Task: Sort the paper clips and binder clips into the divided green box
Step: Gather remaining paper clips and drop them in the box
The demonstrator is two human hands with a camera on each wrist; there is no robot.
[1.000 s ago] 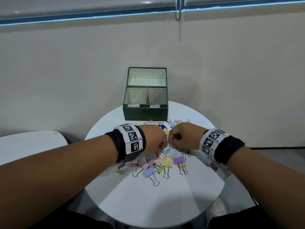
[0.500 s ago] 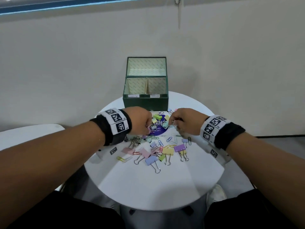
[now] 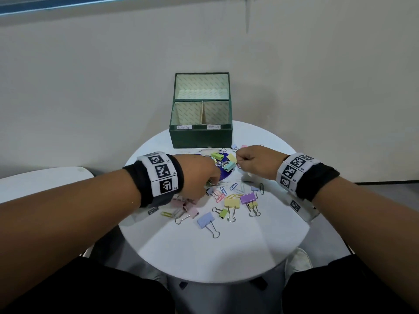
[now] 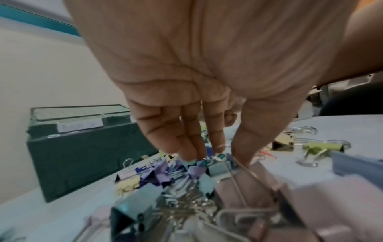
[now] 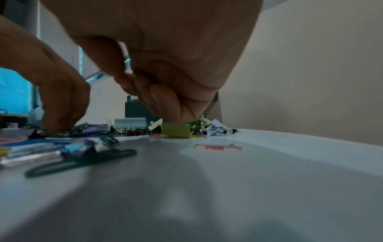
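The left hand (image 3: 197,175) reaches down into the left of the pile, fingers (image 4: 186,144) straight and close together, tips touching small clips; whether it grips one I cannot tell. Binder clips (image 3: 231,203) and paper clips (image 3: 233,186) lie mixed mid-table. The right hand (image 3: 254,160) is curled; what it holds is hidden. Far off, the green box (image 3: 200,137) looks empty, so sorting has barely begun.

The green box (image 3: 200,138) stands open at the bench's far edge, its near half split into two labelled compartments, its far half one long compartment. Pastel binder clips (image 3: 231,202) and coloured paper clips (image 3: 233,186) lie scattered just before it, heaped nearest the box, looser toward the near side.
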